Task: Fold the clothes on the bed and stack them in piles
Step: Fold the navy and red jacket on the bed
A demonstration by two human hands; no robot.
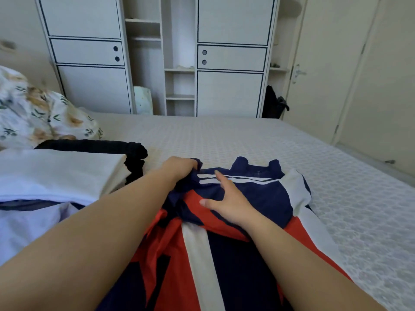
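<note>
Jersey fabric, navy-red-white striped sports shirt (251, 198), lies flat on the pale textured bedspread (336, 187), centre to lower centre of frame, collar end pointing to upper centre. Left hand (179, 167), centre frame, has its fingers curled into a bunch of navy cloth at the shirt's left shoulder or sleeve, gripping it. Right hand (226, 198), just right of that, lies flat on the navy chest panel, fingers straight and spread, thumb out to the left, pressing the cloth down.

Left of frame: folded white garment (60, 173) stacked on a black garment (134, 153), with light blue cloth (29, 223) below it at lower left. Floral pillow (33, 113) at upper left. White wardrobe with dark trim (89, 63) across the top of frame, cream door (325, 75) at upper right.

Judgement: the shirt looks thin, light and limp, probably a slick synthetic, so it will slide on itself and won't hold a crease without being flattened. Nothing fragile. Best hold is at seams and edges, such as the shoulder seam, sleeve hem or bottom hem, pinched rather than grabbed mid-panel, which just bunches it. Keep a flat palm on the body as an anchor while the sleeve side is brought across. Fold looks early: sleeve side in hand, body not yet doubled over. Risk is the slippery cloth shifting and the fold coming out crooked.
</note>
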